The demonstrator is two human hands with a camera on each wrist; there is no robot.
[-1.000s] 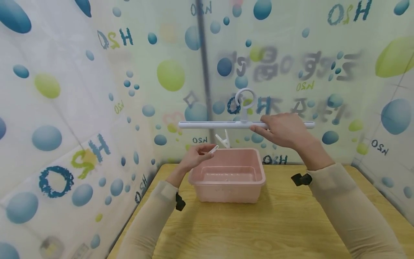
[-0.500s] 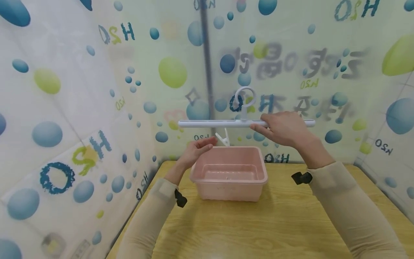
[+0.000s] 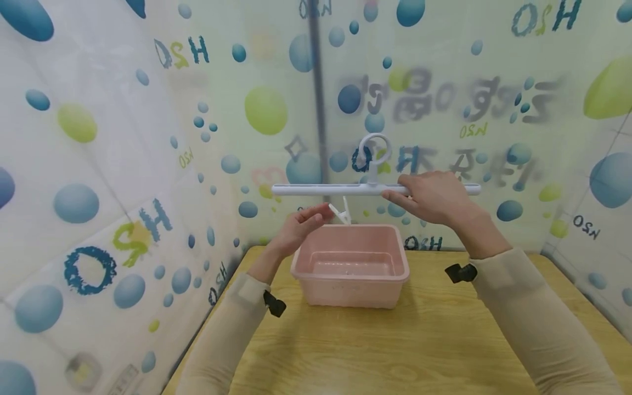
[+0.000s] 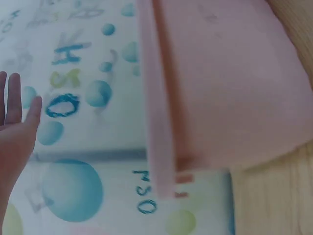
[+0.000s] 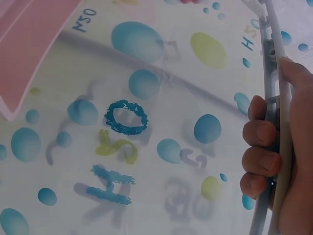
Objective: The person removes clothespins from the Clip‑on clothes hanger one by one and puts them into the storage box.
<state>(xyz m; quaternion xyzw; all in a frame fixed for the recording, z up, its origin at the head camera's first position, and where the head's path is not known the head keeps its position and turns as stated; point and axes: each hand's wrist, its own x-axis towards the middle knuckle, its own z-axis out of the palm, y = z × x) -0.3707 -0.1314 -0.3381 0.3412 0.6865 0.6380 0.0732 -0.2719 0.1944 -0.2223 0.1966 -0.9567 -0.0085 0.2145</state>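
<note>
My right hand (image 3: pixel 436 197) grips the white straight-bar hanger (image 3: pixel 321 190), its round hook (image 3: pixel 375 149) upward, holding it level above the pink basin (image 3: pixel 350 292). In the right wrist view, the fingers (image 5: pixel 261 161) curl round the hanger bar (image 5: pixel 272 98). A white clip (image 3: pixel 342 213) with two spread handles shows at the basin's back rim, below the bar; how it is fixed there I cannot tell. My left hand (image 3: pixel 298 230) is beside that clip at the basin's back left, fingers extended. The left wrist view shows the left hand (image 4: pixel 17 129) with nothing in it.
The basin stands on a wooden table (image 3: pixel 345 351). A curtain (image 3: pixel 197 109) printed with blue and green drops and lettering surrounds the table at the back and sides. Both wrists wear small black devices (image 3: pixel 461 272) over beige sleeves.
A second earlier my left hand pinched a small white piece, like a clip; it is gone from the fingers, which have straightened. The right hand and hanger have stayed nearly still.
</note>
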